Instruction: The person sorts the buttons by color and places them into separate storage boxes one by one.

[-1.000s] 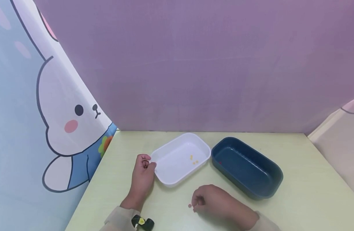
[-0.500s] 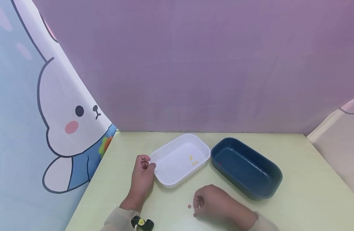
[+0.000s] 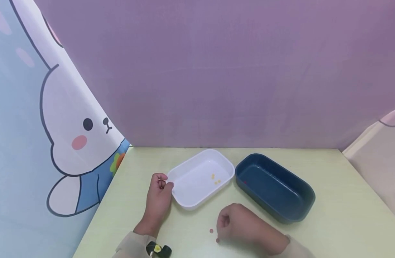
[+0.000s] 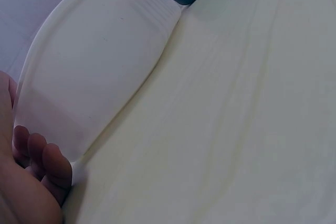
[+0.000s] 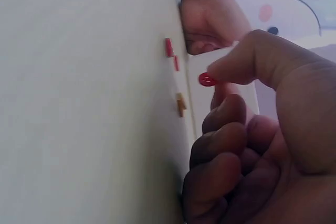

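Observation:
In the head view my left hand (image 3: 158, 197) holds the left rim of a white tray (image 3: 187, 186), thumb on the near side. Its fingers curl by the outer wall in the left wrist view. Small yellow buttons (image 3: 215, 179) lie inside the tray. Over the table's near part is my right hand (image 3: 237, 224). Its thumb and forefinger pinch a red button (image 5: 208, 79), visible in the right wrist view. Two red buttons (image 3: 211, 231) lie on the table just left of that hand. Yellow pieces (image 5: 181, 104) also rest on the table there, concealed in the head view.
A dark blue tray (image 3: 274, 190) stands right of the white one, their corners nearly touching, with one small red piece (image 3: 245, 182) inside. Purple cloth (image 3: 216, 89) rises behind the pale table (image 3: 339, 200). A black band (image 3: 159, 249) sits at the left wrist.
My right hand has shifted slightly up and right, its fingers drawing off the table, so the nearer red button shows more fully. The left hand and both trays stay put.

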Available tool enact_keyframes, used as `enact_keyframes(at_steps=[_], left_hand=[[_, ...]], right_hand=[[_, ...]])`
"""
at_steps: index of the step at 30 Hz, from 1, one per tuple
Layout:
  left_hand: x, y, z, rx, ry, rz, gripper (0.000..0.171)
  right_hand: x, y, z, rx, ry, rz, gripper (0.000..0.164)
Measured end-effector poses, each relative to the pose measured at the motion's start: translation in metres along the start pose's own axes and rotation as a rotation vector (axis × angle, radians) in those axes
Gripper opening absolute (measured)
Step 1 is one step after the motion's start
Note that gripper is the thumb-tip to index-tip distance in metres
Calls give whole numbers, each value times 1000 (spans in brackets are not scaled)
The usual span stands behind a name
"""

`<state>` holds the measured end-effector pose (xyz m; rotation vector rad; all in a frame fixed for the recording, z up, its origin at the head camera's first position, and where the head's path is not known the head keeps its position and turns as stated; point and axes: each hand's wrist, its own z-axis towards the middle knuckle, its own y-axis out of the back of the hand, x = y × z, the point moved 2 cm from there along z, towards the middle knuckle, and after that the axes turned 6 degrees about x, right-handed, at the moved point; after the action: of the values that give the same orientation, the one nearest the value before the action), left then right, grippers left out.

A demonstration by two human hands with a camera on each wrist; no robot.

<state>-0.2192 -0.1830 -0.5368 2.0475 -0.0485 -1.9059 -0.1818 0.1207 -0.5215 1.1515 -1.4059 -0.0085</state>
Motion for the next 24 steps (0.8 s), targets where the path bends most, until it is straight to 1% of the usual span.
enact_keyframes(at_steps=[3, 6, 9, 11, 14, 17, 19, 24], left_hand=[[0, 0, 0, 2, 5, 3, 26], [-1, 1, -1, 1, 11, 6, 25], [-1, 1, 0, 4, 12, 5, 25], [-1, 0, 0, 9, 7, 1, 25], [-1, 0, 0, 15, 0, -6, 26], [-2, 0, 0, 16, -2, -9, 27], [-2, -1, 0, 15, 0, -8, 27], [-1, -1, 1, 16, -4, -6, 26]], right_hand=[[-2, 7, 2, -13, -9, 71, 17], [-4, 14, 3, -25, 2, 137, 17], [-5, 19, 3, -30, -2, 232, 10], [-3, 23, 2, -30, -27, 298, 6], [2, 29, 0, -23, -75, 401, 10], [6, 36, -1, -28, -104, 475, 10], [8, 43, -2, -36, -104, 518, 10], [16, 64, -4, -47, -64, 627, 10]])
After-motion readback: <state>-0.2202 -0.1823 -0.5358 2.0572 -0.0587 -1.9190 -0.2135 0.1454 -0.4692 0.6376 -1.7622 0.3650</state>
